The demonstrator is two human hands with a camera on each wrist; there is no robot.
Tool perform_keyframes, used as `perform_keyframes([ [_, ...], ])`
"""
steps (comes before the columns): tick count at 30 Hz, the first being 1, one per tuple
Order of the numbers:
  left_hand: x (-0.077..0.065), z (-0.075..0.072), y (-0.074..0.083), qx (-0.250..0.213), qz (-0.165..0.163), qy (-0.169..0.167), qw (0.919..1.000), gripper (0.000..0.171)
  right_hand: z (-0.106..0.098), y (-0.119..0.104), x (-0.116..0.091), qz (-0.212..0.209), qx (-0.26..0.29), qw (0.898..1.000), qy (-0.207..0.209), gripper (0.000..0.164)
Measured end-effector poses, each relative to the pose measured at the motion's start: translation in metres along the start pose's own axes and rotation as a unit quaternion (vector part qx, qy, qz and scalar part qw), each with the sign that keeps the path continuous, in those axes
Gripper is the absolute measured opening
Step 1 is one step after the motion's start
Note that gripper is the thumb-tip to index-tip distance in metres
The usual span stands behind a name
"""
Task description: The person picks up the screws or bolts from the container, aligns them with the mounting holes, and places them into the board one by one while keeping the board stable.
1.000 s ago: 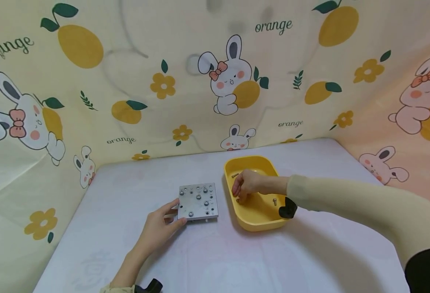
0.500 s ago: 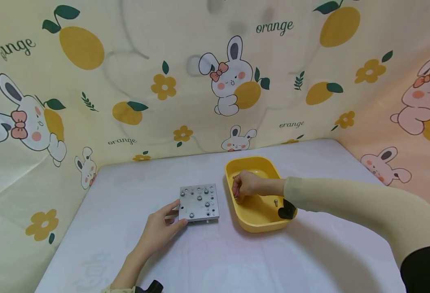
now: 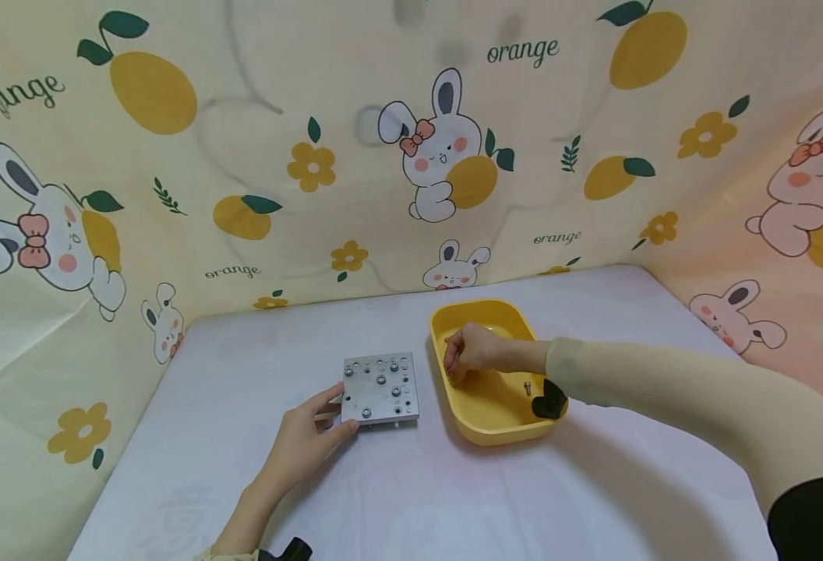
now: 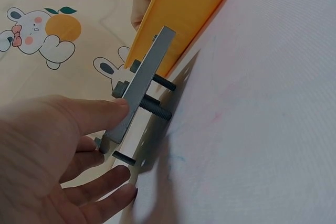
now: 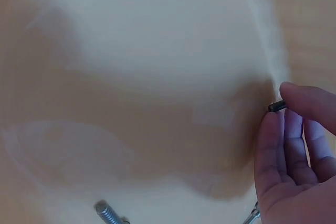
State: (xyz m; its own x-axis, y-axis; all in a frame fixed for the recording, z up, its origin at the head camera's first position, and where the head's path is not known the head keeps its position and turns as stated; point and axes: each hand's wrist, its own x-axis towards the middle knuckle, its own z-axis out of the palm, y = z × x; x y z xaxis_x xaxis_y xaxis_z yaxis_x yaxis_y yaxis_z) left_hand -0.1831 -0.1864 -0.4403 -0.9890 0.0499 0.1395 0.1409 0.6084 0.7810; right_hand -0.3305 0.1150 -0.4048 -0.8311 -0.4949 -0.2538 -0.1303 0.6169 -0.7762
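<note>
Silver-grey plate point(image 3: 375, 395), yellow tray point(image 3: 496, 409)

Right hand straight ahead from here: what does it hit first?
Likely the yellow tray, at its side wall nearest the metal plate; the right hand, pinching a bolt, points that way. Depth is unclear and the fingers dip, so the tray floor might come first.

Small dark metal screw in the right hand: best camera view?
Right wrist: close up, one end of the small dark metal screw shows in the pinch of the right hand. Head: not discernible. Left wrist: not visible.
</note>
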Motion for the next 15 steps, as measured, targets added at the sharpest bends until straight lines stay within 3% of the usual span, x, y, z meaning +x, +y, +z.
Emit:
perform_keyframes([
  [10, 0.0000, -0.0002, 0.0006, 0.003, -0.003, 0.002, 1.0000, 0.068, -0.0017, -0.0042, -0.0057, 0.007, 0.033, 0.999, -0.001, 0.021],
  [15, 0.0001, -0.0002, 0.0007, -0.002, 0.001, 0.000, 1.0000, 0.068, -0.0047, -0.0017, -0.0064, 0.009, 0.041, 0.999, 0.018, 0.017],
])
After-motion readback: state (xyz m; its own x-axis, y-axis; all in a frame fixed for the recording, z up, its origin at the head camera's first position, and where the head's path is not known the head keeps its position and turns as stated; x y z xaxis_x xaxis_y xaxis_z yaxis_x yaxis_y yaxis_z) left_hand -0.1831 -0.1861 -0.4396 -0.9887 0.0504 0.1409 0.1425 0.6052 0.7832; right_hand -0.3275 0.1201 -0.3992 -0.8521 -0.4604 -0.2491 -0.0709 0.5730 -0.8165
